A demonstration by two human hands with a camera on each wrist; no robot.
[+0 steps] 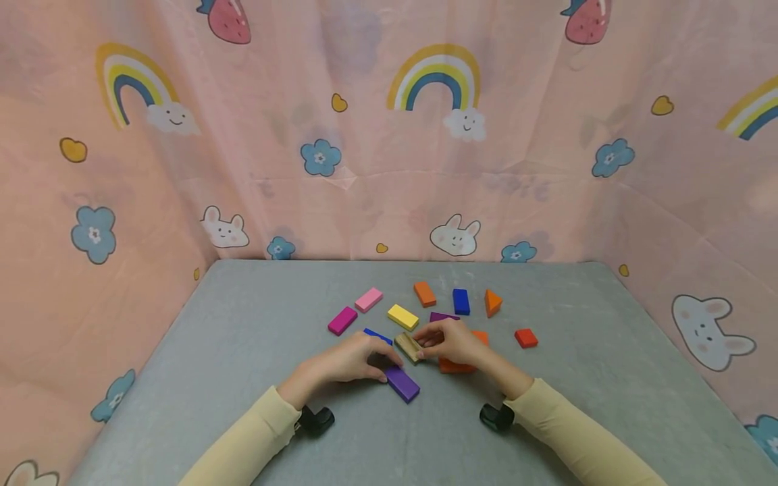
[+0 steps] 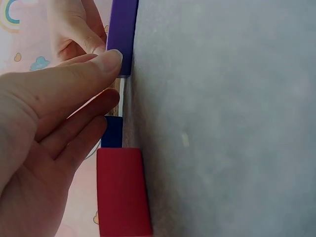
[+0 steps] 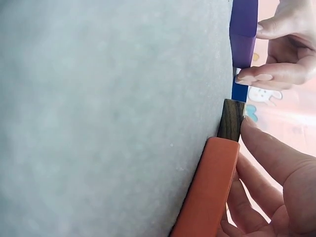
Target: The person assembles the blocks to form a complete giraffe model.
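I see the left hand (image 1: 343,361) resting on the grey counter (image 1: 243,351), fingertips touching the purple block (image 1: 402,383) that lies flat near the middle. The right hand (image 1: 452,343) pinches the brown wooden block (image 1: 408,347), just beside an orange block (image 1: 457,366). Yellow (image 1: 403,316), pink (image 1: 368,299) and blue (image 1: 460,301) blocks lie beyond.

Purple block (image 1: 402,383), brown wooden block (image 1: 408,347) and orange block (image 1: 456,366) lie on grey table (image 1: 243,351).
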